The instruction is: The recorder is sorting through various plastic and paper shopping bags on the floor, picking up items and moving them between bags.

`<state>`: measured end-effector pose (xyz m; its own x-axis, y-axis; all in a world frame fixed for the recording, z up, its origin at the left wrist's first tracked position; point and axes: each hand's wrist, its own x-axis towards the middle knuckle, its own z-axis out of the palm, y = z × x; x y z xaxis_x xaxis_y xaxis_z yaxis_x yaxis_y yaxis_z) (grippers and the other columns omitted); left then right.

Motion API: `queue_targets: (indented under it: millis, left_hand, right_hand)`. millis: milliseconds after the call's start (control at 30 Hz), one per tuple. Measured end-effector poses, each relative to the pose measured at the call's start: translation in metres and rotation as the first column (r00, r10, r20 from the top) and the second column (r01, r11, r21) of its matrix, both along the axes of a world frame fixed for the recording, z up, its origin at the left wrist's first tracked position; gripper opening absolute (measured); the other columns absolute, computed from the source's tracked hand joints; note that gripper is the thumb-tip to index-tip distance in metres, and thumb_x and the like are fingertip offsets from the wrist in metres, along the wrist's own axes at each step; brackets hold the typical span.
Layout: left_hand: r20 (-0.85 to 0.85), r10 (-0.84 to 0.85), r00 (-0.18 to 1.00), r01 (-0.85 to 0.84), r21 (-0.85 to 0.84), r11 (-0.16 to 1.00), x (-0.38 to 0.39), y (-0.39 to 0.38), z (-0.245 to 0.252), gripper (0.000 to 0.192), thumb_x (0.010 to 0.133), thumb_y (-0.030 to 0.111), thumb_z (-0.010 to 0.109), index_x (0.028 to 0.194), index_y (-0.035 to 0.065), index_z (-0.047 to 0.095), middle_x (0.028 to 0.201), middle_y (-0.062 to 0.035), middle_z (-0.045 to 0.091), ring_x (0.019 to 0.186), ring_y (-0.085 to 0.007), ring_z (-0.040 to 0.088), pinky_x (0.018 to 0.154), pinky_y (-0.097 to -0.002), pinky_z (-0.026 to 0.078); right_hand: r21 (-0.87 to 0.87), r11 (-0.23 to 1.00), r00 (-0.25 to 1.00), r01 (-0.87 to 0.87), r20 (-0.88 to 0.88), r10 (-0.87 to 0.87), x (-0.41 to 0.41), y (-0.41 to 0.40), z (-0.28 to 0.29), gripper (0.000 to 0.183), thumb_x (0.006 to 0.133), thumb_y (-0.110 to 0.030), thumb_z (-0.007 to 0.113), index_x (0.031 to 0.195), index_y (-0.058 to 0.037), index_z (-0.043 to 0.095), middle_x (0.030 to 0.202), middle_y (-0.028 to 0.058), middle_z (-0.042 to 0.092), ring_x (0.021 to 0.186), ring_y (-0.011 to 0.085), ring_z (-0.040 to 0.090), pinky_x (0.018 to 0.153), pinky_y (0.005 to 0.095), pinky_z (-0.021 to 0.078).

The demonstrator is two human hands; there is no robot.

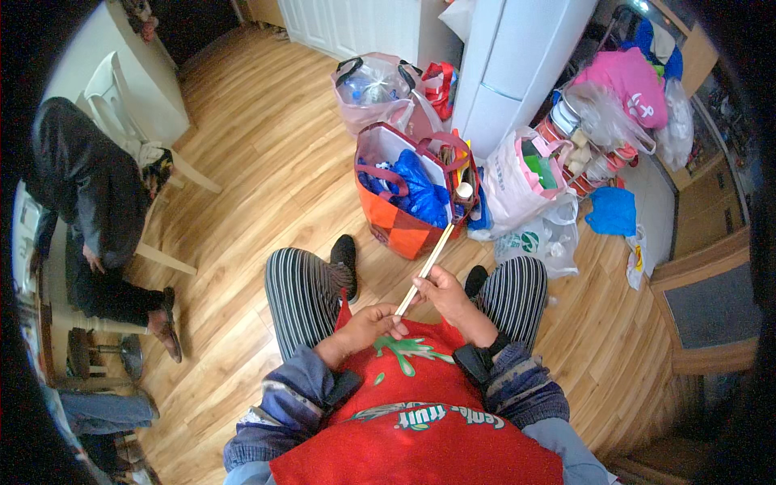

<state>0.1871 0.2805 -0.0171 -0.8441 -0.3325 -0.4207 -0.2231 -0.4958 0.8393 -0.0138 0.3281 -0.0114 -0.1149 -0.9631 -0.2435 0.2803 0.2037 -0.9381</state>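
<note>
A pair of pale chopsticks (425, 267) slants up and to the right over my lap. My left hand (376, 324) pinches their lower end between thumb and fingers. Around their middle, my right hand (439, 288) grips them. The far tips reach the rim of an orange and maroon shopping bag (397, 227), which stands on the floor just beyond my feet. Inside that bag lie blue plastic (418, 185) and a white-topped roll or cup (464, 191). A red apron (418, 388) covers my lap, between knees in striped trousers.
Bags of goods stand ahead: a clear bag with bottles (370, 100), a white and pink bag (509, 182) and a pink bag (630, 85) on a heap. A blue plastic bag (611, 210) lies on the wooden floor. At the left, another person (97, 182) sits near a white chair (112, 97).
</note>
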Motion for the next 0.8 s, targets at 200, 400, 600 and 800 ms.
queue_targets:
  millis: [200,400,600,800]
  left_hand:
    - [0.013,-0.029,0.999,0.03,-0.064,0.998,-0.0013,0.0,-0.0015,0.025,0.094,0.018,0.041,0.112,0.0027,0.049,0.088,-0.0081,0.062,0.079,-0.014,0.059,0.073,-0.0264,0.047]
    - [0.038,-0.031,0.999,0.034,-0.057,0.998,-0.001,0.0008,-0.0019,0.026,0.095,0.02,0.039,0.112,0.0031,0.048,0.087,-0.0079,0.062,0.077,-0.0144,0.059,0.073,-0.0261,0.047]
    - [0.059,-0.048,0.997,0.053,-0.078,0.996,-0.0012,0.0002,-0.0001,0.027,0.095,0.022,0.038,0.112,0.0034,0.048,0.085,-0.0072,0.062,0.077,-0.0137,0.059,0.071,-0.0255,0.046]
    - [0.051,-0.058,0.997,0.063,-0.097,0.993,0.0003,0.0005,-0.0026,0.028,0.095,0.023,0.038,0.112,0.0039,0.049,0.086,-0.0071,0.063,0.077,-0.0133,0.059,0.071,-0.0256,0.046]
  right_hand:
    - [-0.018,1.0,1.0,-0.009,0.006,0.009,0.0001,-0.0002,0.0038,0.01,0.088,-0.013,0.054,0.092,-0.0044,0.051,0.077,0.001,0.056,0.065,0.0095,0.057,0.058,0.0215,0.0455]
    - [-0.017,0.999,0.999,-0.035,-0.01,0.035,-0.0002,-0.0001,0.0032,0.01,0.088,-0.013,0.054,0.091,-0.0041,0.051,0.077,0.0008,0.056,0.066,0.0092,0.057,0.057,0.0219,0.046]
    - [-0.007,0.999,0.999,-0.035,-0.01,0.035,-0.0001,0.0005,0.006,0.01,0.088,-0.014,0.054,0.09,-0.0041,0.051,0.076,0.0009,0.056,0.065,0.0091,0.057,0.057,0.0219,0.0461]
    - [-0.016,0.999,0.998,-0.039,-0.045,0.038,0.0006,0.0003,0.0059,0.011,0.089,-0.015,0.053,0.091,-0.0039,0.051,0.075,0.0007,0.056,0.065,0.0089,0.057,0.057,0.0216,0.046]
